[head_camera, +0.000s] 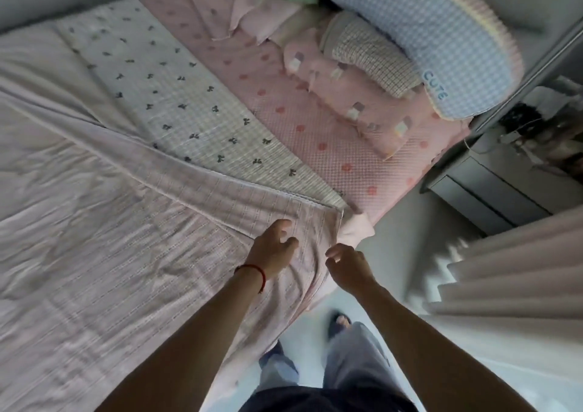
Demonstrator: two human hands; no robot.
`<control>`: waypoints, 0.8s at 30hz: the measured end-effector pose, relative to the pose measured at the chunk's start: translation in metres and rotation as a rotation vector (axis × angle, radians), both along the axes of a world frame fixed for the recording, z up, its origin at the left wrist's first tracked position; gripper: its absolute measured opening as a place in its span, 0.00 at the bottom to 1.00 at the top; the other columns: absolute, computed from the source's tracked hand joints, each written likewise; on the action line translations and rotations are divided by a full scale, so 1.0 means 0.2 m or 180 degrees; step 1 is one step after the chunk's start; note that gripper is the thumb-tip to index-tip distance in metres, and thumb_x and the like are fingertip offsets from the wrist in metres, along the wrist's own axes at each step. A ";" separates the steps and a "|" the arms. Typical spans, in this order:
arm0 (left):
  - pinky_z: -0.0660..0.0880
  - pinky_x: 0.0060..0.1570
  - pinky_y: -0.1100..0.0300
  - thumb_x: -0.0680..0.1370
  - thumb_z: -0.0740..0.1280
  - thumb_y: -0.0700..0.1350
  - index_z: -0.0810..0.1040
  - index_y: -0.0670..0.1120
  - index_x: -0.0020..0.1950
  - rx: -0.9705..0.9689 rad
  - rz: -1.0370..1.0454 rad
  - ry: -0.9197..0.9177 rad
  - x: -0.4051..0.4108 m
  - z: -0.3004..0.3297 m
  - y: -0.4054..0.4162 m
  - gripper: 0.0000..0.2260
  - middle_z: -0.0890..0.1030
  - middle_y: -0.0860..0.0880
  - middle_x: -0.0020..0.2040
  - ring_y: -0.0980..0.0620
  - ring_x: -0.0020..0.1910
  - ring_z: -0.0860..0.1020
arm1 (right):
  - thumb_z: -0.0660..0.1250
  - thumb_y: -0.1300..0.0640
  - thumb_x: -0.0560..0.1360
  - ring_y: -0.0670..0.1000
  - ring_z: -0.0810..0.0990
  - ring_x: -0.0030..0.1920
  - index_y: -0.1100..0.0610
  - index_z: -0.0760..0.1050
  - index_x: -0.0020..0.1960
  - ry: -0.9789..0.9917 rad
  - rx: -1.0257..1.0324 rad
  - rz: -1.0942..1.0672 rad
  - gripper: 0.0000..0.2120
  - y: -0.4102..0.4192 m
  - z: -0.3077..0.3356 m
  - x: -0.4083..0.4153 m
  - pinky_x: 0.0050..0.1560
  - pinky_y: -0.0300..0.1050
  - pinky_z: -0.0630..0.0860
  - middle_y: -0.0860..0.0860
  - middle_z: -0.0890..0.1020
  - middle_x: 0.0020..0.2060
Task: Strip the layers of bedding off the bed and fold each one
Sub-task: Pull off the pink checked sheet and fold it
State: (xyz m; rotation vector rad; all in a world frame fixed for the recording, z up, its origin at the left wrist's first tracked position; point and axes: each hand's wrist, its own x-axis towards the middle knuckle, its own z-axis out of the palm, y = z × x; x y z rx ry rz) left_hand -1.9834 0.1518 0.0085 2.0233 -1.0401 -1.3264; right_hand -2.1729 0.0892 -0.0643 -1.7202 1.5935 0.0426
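Note:
A pale pink woven blanket [132,254] covers most of the bed and hangs over its near edge. Under it lies a checked sheet with small dark bows [176,102], and beneath that a pink dotted sheet [315,134]. My left hand [273,252], with a red string at the wrist, rests flat on the blanket near its corner, fingers spread. My right hand [348,268] hovers just beside the bed edge with fingers curled and nothing in them, below a small pink fold of cloth [355,227].
Pillows are piled at the bed's head: a long blue gingham one [419,36], a beige checked one [372,55], a pink one [356,102]. A grey nightstand [492,190] stands at right. Pleated curtains [511,273] hang close to my right arm. My feet stand on a pale floor.

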 end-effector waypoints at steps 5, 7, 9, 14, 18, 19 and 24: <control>0.71 0.68 0.54 0.80 0.64 0.47 0.68 0.53 0.76 0.0423 0.0188 -0.0201 0.05 -0.15 -0.33 0.23 0.75 0.48 0.72 0.49 0.69 0.73 | 0.64 0.52 0.78 0.58 0.74 0.69 0.51 0.75 0.69 0.0785 0.0256 0.0835 0.20 -0.57 -0.39 0.07 0.67 0.55 0.71 0.54 0.77 0.68; 0.72 0.67 0.54 0.80 0.64 0.48 0.69 0.55 0.75 0.0620 0.0380 -0.0251 0.05 -0.23 -0.47 0.22 0.76 0.48 0.70 0.50 0.67 0.75 | 0.62 0.53 0.79 0.57 0.67 0.75 0.51 0.69 0.74 0.0993 0.0400 0.1305 0.24 -0.78 -0.56 0.11 0.70 0.59 0.68 0.52 0.69 0.75; 0.72 0.66 0.55 0.80 0.64 0.48 0.69 0.55 0.75 0.0750 0.0553 -0.0292 0.04 -0.28 -0.56 0.22 0.76 0.48 0.70 0.50 0.67 0.75 | 0.62 0.54 0.81 0.56 0.59 0.80 0.50 0.64 0.78 0.1071 0.0478 0.1597 0.26 -0.92 -0.69 0.13 0.74 0.60 0.62 0.50 0.58 0.81; 0.72 0.64 0.58 0.81 0.64 0.46 0.69 0.53 0.75 0.1103 0.0855 -0.0327 -0.01 -0.43 -0.69 0.21 0.77 0.48 0.69 0.50 0.67 0.75 | 0.59 0.57 0.83 0.59 0.65 0.76 0.51 0.61 0.79 0.0987 0.0293 0.1570 0.24 -1.13 -1.01 0.15 0.74 0.61 0.64 0.55 0.64 0.76; 0.71 0.60 0.62 0.81 0.64 0.44 0.69 0.52 0.75 0.1308 0.0969 -0.0249 -0.05 -0.48 -0.72 0.22 0.78 0.47 0.68 0.50 0.66 0.76 | 0.62 0.52 0.82 0.62 0.78 0.63 0.54 0.69 0.71 0.0610 0.0036 0.1410 0.18 -1.20 -1.11 0.13 0.60 0.60 0.76 0.58 0.76 0.64; 0.70 0.59 0.62 0.81 0.65 0.44 0.69 0.52 0.75 0.1324 0.1004 -0.0248 -0.06 -0.49 -0.73 0.22 0.78 0.47 0.68 0.50 0.65 0.77 | 0.63 0.51 0.82 0.63 0.80 0.60 0.55 0.70 0.68 0.0593 -0.0014 0.1418 0.17 -1.21 -1.12 0.13 0.57 0.60 0.77 0.58 0.77 0.61; 0.76 0.47 0.63 0.79 0.65 0.45 0.72 0.55 0.72 0.1414 0.1264 -0.0251 -0.08 -0.53 -0.75 0.20 0.80 0.50 0.64 0.52 0.56 0.81 | 0.64 0.45 0.82 0.62 0.81 0.57 0.58 0.73 0.67 0.0638 0.0069 0.1559 0.20 -1.25 -1.18 0.09 0.58 0.58 0.78 0.58 0.81 0.57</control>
